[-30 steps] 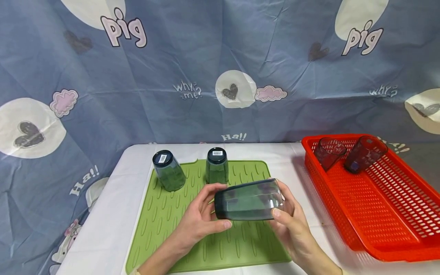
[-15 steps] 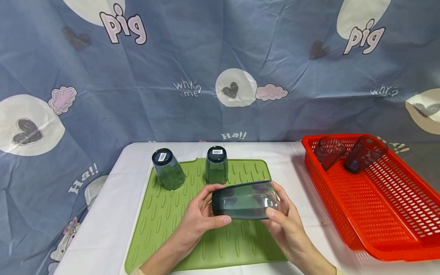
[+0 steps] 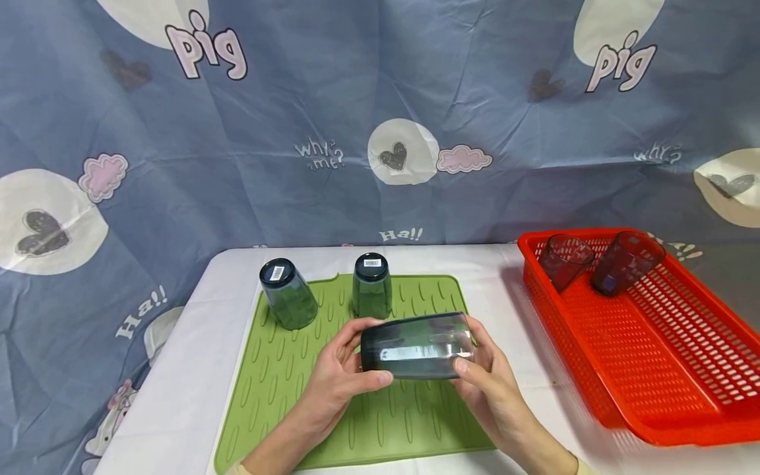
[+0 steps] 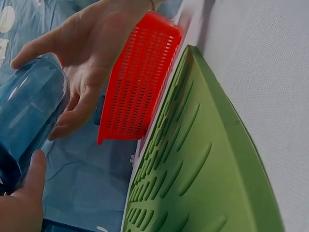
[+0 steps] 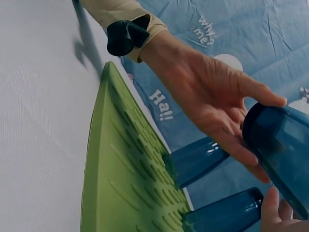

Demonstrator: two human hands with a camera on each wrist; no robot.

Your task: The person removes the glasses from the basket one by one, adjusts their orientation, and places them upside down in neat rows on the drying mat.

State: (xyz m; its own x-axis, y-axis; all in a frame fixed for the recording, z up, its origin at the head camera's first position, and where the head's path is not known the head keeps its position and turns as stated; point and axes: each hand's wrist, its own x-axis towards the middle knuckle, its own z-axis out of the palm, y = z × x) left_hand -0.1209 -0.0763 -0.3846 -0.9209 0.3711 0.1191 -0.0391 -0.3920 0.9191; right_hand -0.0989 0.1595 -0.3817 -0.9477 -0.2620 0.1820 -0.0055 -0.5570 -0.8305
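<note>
A dark blue-grey drinking glass [image 3: 415, 348] lies sideways between both hands, above the green mat [image 3: 392, 429]. Its dark base end sits in my left hand [image 3: 341, 373], thumb along the near side and fingers behind. My right hand [image 3: 489, 379] grips the clear rim end, its thumb on the near side. In the left wrist view the right hand [image 4: 91, 63] curls about the rim, clear of the mat. Two similar glasses stand upside down on the mat's far part: one at the left [image 3: 289, 295], one nearer the middle [image 3: 372, 287], with labels on their bases.
At the right stands a red perforated basket [image 3: 605, 389] with two tilted glasses, one on the left [image 3: 565, 262] and one on the right [image 3: 628, 264], at its far end. A white cloth [image 3: 172, 396] covers the table. Behind hangs a blue patterned curtain [image 3: 332, 204].
Both hands, holding the glass, have shifted slightly left. The glass has turned a little, and the light reflection along its side is broader. The standing glasses and basket stay in place.
</note>
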